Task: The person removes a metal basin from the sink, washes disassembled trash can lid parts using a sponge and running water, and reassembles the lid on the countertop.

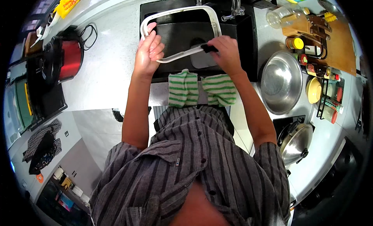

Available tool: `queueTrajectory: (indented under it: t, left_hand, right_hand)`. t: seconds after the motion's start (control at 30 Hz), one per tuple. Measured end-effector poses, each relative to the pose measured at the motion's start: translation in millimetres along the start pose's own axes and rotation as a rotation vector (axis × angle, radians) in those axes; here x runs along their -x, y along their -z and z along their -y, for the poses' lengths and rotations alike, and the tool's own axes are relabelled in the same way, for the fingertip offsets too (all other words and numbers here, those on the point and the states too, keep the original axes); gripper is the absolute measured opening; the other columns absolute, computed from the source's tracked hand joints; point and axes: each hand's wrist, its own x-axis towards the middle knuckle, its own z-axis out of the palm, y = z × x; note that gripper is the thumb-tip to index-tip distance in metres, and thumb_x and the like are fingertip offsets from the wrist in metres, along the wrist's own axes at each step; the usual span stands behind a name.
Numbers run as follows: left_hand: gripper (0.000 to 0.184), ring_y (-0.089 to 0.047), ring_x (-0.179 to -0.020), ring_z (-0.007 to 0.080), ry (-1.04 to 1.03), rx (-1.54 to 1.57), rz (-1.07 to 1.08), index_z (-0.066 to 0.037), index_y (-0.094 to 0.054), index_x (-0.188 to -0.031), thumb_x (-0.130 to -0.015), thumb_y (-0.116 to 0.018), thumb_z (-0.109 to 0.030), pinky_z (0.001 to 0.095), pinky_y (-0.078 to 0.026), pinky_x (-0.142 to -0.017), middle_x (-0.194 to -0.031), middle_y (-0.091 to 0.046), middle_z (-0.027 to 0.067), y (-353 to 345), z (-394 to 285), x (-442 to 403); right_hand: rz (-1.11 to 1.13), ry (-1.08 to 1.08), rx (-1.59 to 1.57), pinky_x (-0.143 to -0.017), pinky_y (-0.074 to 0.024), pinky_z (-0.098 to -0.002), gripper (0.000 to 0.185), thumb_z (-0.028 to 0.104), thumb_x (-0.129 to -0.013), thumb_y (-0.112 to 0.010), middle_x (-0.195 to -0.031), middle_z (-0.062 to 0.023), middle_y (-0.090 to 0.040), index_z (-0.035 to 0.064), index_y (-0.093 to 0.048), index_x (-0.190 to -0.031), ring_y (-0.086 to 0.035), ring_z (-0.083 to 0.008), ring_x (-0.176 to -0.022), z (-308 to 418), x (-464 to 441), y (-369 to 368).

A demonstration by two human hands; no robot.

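Over the black sink, a white rounded rectangular frame (178,9) is held tilted, and its open middle shows the basin. My left hand (149,51) is closed around the frame's left side, fingers curled over it. At the frame's lower right, my right hand (225,51) pinches a small black piece (210,48) that touches the frame. Whether this piece is a brush or a scrubber I cannot tell. Beneath the hands, two green-and-white striped cloths (183,88) hang over the sink's front edge.
The black sink (250,51) has a chrome faucet (236,10) behind it. To the right stand a large metal bowl (281,82), a glass jar (278,18), spice jars and a lidded pan (297,144). A red and black cooker (70,59) sits at the left.
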Motion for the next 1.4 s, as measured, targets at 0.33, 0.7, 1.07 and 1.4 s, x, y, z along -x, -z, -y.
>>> queueTrajectory:
  t: [0.33, 0.7, 1.07, 1.4]
  left_hand:
    - [0.029, -0.031, -0.058, 0.0045, -0.044, -0.052, -0.141, -0.016, -0.054, -0.134, -0.106, -0.050, -0.014, 0.0172, -0.026, -0.046, -0.070, -0.035, -0.0055, -1, 2, -10]
    - [0.049, -0.026, -0.052, 0.0016, 0.161, -0.076, -0.086, -0.016, -0.055, -0.127, -0.107, -0.035, -0.055, 0.0154, -0.020, -0.041, -0.065, -0.033, -0.0079, -7, 10, 1]
    - [0.042, -0.025, -0.051, 0.0007, 0.185, 0.035, -0.057, -0.018, -0.052, -0.118, -0.106, -0.036, -0.055, 0.0146, -0.020, -0.040, -0.064, -0.032, -0.0075, 4, 23, -3]
    - [0.046, -0.025, -0.052, 0.0018, 0.129, 0.033, -0.051, -0.022, -0.046, -0.139, -0.108, -0.033, -0.053, 0.0151, -0.020, -0.042, -0.065, -0.032, -0.0071, 2, 10, -7]
  right_hand:
    - [0.067, -0.071, 0.033, -0.086, -0.0476, -0.0424, 0.036, 0.010, -0.073, -0.079, -0.110, -0.0077, -0.061, 0.0094, -0.068, -0.107, -0.059, -0.0284, -0.104, 33, -15, 10]
    - [-0.229, -0.087, -0.386, -0.086, -0.0514, -0.0392, 0.029, 0.010, -0.084, -0.074, -0.109, -0.0105, -0.065, 0.0057, -0.065, -0.111, -0.063, -0.0313, -0.098, 69, -84, -11]
    - [-0.231, 0.197, -0.027, -0.078, -0.0421, -0.0375, 0.012, 0.016, -0.077, -0.073, -0.097, 0.0027, -0.064, 0.0154, -0.072, -0.089, -0.059, -0.0207, -0.092, 48, -113, -54]
    - [-0.372, 0.115, -0.125, -0.077, -0.0451, -0.0381, 0.015, 0.014, -0.074, -0.078, -0.093, -0.0003, -0.064, 0.0127, -0.070, -0.087, -0.060, -0.0234, -0.088, 68, -115, -56]
